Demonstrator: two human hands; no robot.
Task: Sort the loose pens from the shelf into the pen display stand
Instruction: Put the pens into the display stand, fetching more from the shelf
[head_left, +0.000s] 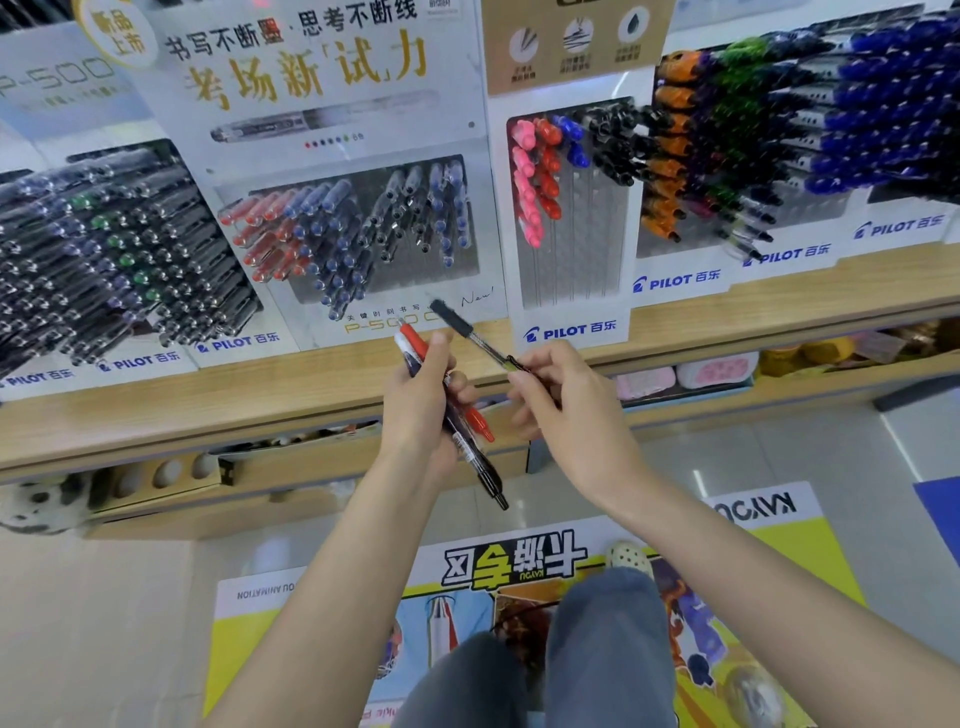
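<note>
Left hand (415, 410) clutching pens (480, 470), right hand (566, 410) pinching pen (457, 321)

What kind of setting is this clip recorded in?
Most likely a stationery shop: branded pen display stands packed with pens line a wooden shelf, and a promotional floor sticker lies underfoot.

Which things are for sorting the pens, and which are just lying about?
For the job:
black pen in the right hand
bunch of pens in the left hand
pen stand with empty slots

Just lying about:
pink cases
floor poster
</note>
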